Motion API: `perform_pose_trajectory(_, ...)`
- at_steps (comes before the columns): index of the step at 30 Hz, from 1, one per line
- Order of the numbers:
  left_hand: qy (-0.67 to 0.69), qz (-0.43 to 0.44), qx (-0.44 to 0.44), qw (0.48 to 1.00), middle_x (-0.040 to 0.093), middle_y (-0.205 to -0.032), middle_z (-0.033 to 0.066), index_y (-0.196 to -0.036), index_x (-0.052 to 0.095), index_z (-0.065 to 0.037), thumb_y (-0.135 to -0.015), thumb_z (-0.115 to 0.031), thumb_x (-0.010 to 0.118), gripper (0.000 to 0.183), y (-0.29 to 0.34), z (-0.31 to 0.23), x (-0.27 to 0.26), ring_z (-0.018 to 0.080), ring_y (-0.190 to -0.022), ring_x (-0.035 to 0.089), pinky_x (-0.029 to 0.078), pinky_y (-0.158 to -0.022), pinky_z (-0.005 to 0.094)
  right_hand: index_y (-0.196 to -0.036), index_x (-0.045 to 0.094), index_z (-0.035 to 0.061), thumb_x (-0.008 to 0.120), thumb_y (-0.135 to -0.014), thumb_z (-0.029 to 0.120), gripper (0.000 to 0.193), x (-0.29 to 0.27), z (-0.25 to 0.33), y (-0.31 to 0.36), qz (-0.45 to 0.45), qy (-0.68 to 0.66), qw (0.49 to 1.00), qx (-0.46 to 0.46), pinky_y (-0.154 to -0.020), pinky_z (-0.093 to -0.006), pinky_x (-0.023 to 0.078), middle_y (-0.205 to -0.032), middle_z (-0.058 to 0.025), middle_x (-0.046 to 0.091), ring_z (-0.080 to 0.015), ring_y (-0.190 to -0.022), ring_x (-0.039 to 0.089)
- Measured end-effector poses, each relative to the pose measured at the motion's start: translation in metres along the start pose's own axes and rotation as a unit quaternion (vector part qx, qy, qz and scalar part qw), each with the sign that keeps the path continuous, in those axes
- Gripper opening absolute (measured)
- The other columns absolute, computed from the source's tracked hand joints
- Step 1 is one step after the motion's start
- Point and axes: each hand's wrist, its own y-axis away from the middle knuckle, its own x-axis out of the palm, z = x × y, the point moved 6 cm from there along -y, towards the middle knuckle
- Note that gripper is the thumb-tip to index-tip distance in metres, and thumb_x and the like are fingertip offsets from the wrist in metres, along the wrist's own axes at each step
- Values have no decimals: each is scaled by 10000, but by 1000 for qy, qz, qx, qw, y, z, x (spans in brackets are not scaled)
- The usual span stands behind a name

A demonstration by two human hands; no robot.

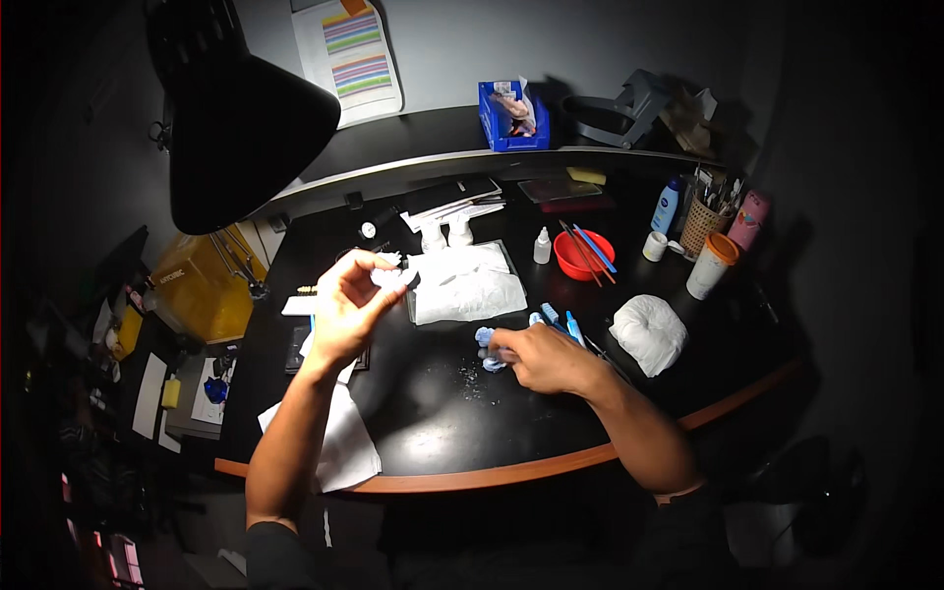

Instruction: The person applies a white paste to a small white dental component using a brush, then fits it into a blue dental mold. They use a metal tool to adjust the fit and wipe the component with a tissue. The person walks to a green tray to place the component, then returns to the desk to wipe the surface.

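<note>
My left hand (346, 303) is raised over the left side of the black table, pinching a small whitish, partly see-through piece (393, 276) between thumb and fingertips. Lower down, near the table's middle, my right hand (551, 358) reaches in with bent fingers over pale blue lumps (485, 336). Its fingertips are closed and slightly blurred, so what they grip does not show clearly. White crumbs (472, 382) lie on the tabletop beside them. Just beyond my right hand are toothbrush-like blue handles (573, 326). White paper towel (466, 285) lies between and beyond my hands.
A black lamp (246, 138) hangs at upper left. Toward the back right stand a red bowl (565, 267) with brushes across it, a dropper bottle (542, 246), an orange-lidded container (712, 267) and a tool holder (704, 231). A white wad (649, 334) sits right of my right hand.
</note>
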Motion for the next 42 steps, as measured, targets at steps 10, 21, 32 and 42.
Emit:
perform_pose_trajectory(10, 37, 4, 63, 997, 705, -986, 52, -1075, 666, -14, -859, -9, 840, 278, -19, -80, 4, 98, -901, 683, 569, -836, 242, -1053, 725, 40, 778, -865, 162, 230, -20, -3, 6, -24, 172, 978, 117, -803, -469, 577, -909, -210, 751, -397, -908, 735)
perform_pose_trajectory(21, 96, -74, 121, 985, 703, -974, 118, -1087, 641, 18, -879, 45, 793, 258, 49, -90, -33, 146, -873, 702, 593, -823, 271, -952, 705, 13, 711, -856, 158, 175, -30, 31, 45, 151, 131, 974, 103, -819, -476, 555, -863, -220, 723, -388, -897, 720)
perform_pose_trajectory(32, 155, -50, 152, 975, 698, -971, 101, -1092, 650, 15, -876, 31, 801, 263, 45, -86, -16, 129, -885, 701, 594, -820, 259, -930, 684, 10, 805, -862, 248, 276, -44, 5, 133, -101, 103, 978, 151, -728, -423, 539, -868, -183, 686, -345, -788, 693)
perform_pose_trajectory(42, 154, -30, 157, 975, 707, -961, 90, -1092, 665, 11, -860, 14, 827, 283, 45, -96, -4, 116, -878, 700, 572, -809, 248, -1088, 686, 17, 744, -853, 140, 272, -28, 4, 121, -156, 248, 937, 188, -797, -495, 536, -962, -225, 647, -417, -903, 672)
